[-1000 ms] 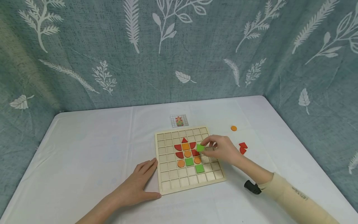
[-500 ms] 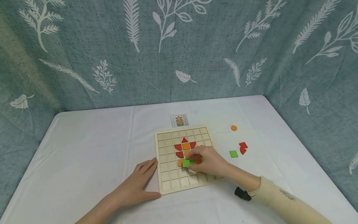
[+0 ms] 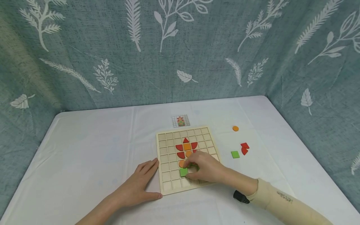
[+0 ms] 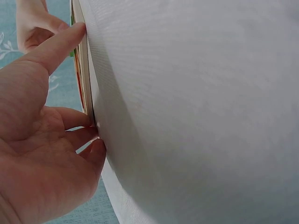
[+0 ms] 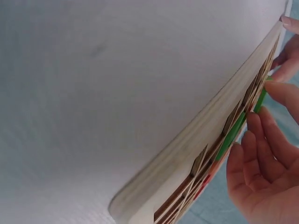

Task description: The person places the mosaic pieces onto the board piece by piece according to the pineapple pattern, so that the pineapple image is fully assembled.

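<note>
A wooden grid board lies on the table, with red, orange and green tiles set in its cells. My right hand pinches a green square tile over a cell below an orange round tile. In the right wrist view, that green tile sits between thumb and fingertips at the board's surface. Some tiles on the board are hidden under this hand. My left hand touches the board's left edge with straight fingers, the thumb at the near corner; in the left wrist view the left hand meets the board's side.
A small pattern card lies behind the board. To its right are an orange round tile, two red tiles and a green square tile. A patterned curtain hangs behind the table.
My right hand has carried the green square tile leftward and nearer across the board, down to a lower cell. A loose green tile on the right came into view. The left hand stayed put.
</note>
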{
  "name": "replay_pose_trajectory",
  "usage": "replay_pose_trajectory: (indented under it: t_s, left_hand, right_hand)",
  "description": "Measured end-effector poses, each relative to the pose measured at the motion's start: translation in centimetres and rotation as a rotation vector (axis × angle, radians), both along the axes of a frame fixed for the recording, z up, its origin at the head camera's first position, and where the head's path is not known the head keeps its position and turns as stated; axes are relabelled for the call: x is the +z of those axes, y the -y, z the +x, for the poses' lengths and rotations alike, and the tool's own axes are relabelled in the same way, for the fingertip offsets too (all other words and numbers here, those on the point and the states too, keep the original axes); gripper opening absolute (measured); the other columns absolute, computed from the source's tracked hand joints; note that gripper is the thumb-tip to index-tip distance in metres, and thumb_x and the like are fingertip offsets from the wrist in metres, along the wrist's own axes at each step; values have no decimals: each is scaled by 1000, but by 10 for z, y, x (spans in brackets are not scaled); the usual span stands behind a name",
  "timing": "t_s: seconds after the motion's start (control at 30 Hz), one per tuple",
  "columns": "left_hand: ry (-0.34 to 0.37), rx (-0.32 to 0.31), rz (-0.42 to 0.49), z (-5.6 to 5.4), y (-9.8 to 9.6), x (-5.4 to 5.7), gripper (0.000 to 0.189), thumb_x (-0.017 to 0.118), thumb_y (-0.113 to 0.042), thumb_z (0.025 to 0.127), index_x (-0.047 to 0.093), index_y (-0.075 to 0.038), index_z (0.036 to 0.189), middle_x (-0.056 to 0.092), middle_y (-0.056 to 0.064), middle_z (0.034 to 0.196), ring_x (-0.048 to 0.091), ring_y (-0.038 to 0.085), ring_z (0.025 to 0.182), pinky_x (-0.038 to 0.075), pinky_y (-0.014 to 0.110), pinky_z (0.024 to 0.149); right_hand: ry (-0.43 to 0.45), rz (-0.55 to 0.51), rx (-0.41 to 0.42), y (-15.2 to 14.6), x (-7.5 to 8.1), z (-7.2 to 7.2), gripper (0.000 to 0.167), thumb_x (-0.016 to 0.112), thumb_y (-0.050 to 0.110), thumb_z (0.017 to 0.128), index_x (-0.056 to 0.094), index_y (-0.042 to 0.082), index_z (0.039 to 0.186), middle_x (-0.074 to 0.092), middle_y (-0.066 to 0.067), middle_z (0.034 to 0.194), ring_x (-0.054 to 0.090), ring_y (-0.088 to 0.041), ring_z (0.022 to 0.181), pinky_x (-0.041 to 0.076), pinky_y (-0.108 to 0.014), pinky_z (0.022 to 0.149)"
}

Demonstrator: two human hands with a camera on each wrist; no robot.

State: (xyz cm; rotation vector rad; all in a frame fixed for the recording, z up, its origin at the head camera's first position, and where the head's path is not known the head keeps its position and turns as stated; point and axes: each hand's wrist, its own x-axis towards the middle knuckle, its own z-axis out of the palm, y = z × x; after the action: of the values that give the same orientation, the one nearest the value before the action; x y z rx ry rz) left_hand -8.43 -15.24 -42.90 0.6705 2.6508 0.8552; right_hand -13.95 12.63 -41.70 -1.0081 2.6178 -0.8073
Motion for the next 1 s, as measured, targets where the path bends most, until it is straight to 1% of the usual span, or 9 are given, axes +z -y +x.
replay_pose_trajectory:
  t_s: [0.13,0.53,0.6,0.8,0.93,1.0]
  left_hand:
    - [10,4,0,0,0,0,105,76,-54,78,26,0,153,24,13,158,22,35,141,33,55,107]
    - [19,5,-2,-2,0,1,105,76,-54,78,26,0,153,24,13,158,22,35,141,33,55,106]
    - [22,5,-3,-2,0,1,105,76,-54,78,26,0,153,24,13,158,22,35,141,33,55,106]
    - [21,4,0,-2,1,0,106,76,-55,78,25,1,153,23,14,158,22,35,141,33,56,106]
    - [16,1,1,-3,1,0,106,76,-55,78,26,1,153,24,14,158,22,36,141,33,56,106]
    - [17,1,0,-3,1,0,106,76,-55,78,26,1,153,24,14,158,22,36,141,33,56,106]
  right_hand:
    - [-13,13,15,0,-2,0,21,80,26,81,73,19,100,66,15,97,55,-4,93,44,-29,91]
    - [-23,28,-4,1,-1,1,22,80,26,81,74,19,102,66,14,97,56,-6,95,46,-29,91]
    - [-32,25,-17,-1,0,1,22,80,27,81,73,20,101,67,14,97,56,-7,95,46,-30,90]
    - [-49,-4,-67,-11,1,-4,20,81,24,81,73,19,99,65,12,90,54,-8,84,47,-28,77]
    - [-63,-61,-102,-24,1,-10,20,82,21,80,73,17,98,67,11,91,57,-10,85,48,-29,77]
    - [-59,-90,-146,-31,0,-13,20,82,21,80,74,17,98,68,10,93,57,-11,85,48,-29,77]
